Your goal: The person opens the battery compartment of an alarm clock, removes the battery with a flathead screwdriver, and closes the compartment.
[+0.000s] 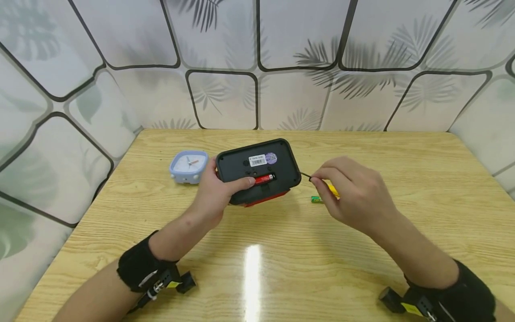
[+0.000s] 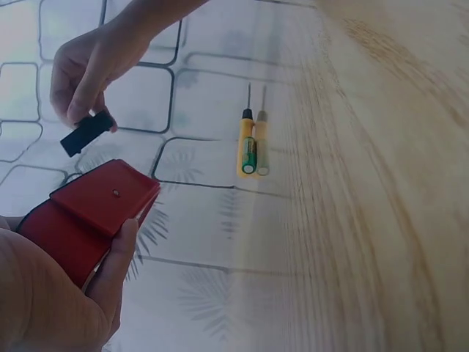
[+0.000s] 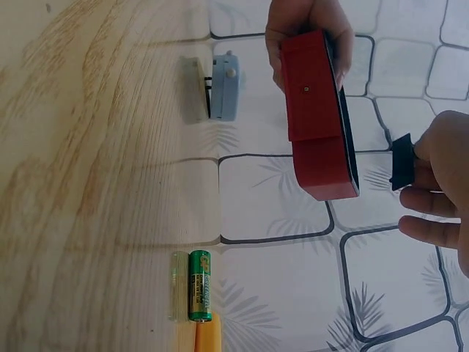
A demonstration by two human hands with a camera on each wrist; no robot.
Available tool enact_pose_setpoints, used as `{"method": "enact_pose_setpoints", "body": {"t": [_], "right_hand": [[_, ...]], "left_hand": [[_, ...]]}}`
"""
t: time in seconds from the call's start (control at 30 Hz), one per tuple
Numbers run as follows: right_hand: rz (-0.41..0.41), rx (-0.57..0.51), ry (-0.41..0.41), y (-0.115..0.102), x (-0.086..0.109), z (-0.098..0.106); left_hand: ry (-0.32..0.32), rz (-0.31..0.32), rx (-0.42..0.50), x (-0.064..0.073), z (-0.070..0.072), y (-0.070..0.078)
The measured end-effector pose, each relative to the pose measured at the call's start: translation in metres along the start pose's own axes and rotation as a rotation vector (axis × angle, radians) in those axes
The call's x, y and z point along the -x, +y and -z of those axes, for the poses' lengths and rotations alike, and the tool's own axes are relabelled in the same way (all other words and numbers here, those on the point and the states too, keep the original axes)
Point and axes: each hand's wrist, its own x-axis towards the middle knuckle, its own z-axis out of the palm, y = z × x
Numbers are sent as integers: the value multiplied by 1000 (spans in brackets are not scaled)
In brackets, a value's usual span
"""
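My left hand (image 1: 213, 190) grips a red-bodied device with a black back panel (image 1: 237, 167), held tilted above the table. Its thumb lies at a red battery (image 1: 263, 179) seated in the panel's open slot. In the left wrist view the device's red side (image 2: 102, 198) faces the camera. My right hand (image 1: 354, 192) pinches a small black battery cover (image 3: 402, 161) between thumb and fingers, just right of the device. Seen edge-on in the head view, the cover looks like a thin dark strip.
A pale blue alarm clock (image 1: 189, 166) stands behind my left hand. On the table by my right hand lie a green battery (image 2: 249, 155) and a screwdriver with a yellow handle (image 2: 244, 133), partly hidden in the head view. A patterned wall (image 1: 225, 100) borders the wooden table (image 1: 201, 273).
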Motion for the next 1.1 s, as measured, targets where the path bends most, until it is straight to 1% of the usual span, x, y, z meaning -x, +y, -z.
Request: {"method": "enact_pose_setpoints", "body": {"t": [0.13, 0.23, 0.3, 0.4, 0.57, 0.73, 0.83, 0.97, 1.1], "right_hand": [[94, -80, -114, 1, 2, -2], [147, -150, -206, 0, 6, -6], [163, -178, -274, -1, 8, -9], [164, -178, -378, -4, 14, -15], [121, -164, -512, -8, 22, -23], [19, -189, -724, -10, 24, -26], [-25, -193, -831, -11, 24, -27], [-41, -194, -934, -11, 24, -28], [-60, -210, -1000, -11, 25, -28]], "left_hand": [[8, -2, 22, 0, 1, 0], [17, -1, 32, -1, 1, -1], [26, 6, 32, -1, 1, -1], [33, 13, 27, 0, 0, -1], [36, 21, 20, 1, -2, -2], [41, 32, 13, 0, -3, -2], [32, 28, 31, 0, -3, -3], [20, 13, 61, 1, -3, -3], [15, 13, 65, 1, -3, -4]]}}
